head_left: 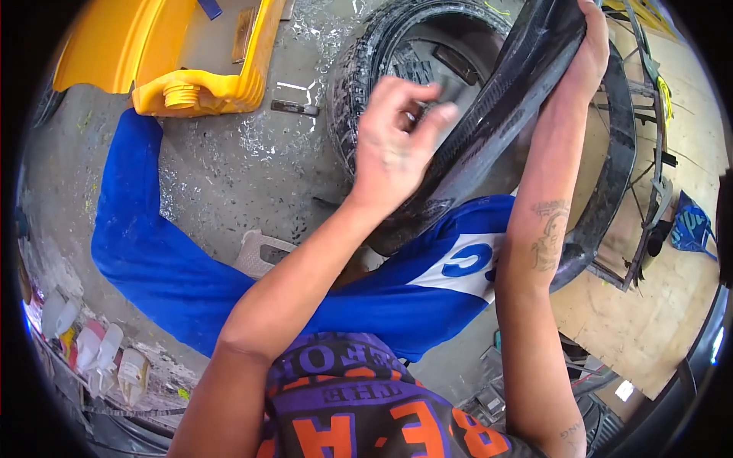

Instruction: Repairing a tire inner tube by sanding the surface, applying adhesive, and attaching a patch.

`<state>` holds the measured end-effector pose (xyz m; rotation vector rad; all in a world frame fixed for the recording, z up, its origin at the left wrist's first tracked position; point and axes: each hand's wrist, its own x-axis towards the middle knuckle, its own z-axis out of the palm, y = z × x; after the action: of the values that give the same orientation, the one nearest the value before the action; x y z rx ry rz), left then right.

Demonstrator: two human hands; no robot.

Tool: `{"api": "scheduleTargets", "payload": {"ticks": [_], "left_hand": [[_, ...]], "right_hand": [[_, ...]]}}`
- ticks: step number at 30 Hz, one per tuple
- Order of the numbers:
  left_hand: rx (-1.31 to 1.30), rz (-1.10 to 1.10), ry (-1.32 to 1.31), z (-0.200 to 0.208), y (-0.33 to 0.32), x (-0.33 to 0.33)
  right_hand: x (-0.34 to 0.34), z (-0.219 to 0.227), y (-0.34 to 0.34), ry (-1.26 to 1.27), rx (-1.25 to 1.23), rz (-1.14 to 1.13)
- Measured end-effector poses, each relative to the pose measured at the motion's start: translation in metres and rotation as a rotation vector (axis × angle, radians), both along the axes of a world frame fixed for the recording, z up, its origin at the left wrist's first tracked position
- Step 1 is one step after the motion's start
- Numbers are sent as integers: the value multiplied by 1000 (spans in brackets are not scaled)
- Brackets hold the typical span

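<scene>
A long black car-body panel (489,126), scuffed with grey dust, slants across my lap from the top right toward my thigh. My right hand (594,57) is closed around its upper right edge. Over the panel's left side is my left hand (397,133), fingers curled and thumb toward them. A small dark grey piece (456,90) shows at its fingertips, smeared by motion; its kind cannot be made out. Under the panel's upper part lies a dusty black tire (347,84), partly covered by the panel.
A cut-open yellow plastic container (202,90) stands at the upper left, with a wooden piece (243,34) inside. A flat dark block (295,108) lies on the wet grey floor. Plywood (611,328) and a curved black frame (611,168) are at right; several bottles (103,355) stand lower left.
</scene>
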<state>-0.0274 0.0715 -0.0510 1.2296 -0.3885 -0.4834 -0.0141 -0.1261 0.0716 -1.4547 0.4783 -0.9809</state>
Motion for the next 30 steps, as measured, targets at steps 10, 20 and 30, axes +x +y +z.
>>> {"api": "scheduleTargets", "payload": {"ticks": [10, 20, 30], "left_hand": [[-21, -112, -154, -9, 23, -20], [68, -107, 36, -27, 20, 3], [500, -495, -831, -14, 77, -3]], "right_hand": [[-5, -1, -17, -14, 49, 16], [-1, -1, -25, 48, 131, 115], [-5, 3, -22, 103, 22, 137]]}}
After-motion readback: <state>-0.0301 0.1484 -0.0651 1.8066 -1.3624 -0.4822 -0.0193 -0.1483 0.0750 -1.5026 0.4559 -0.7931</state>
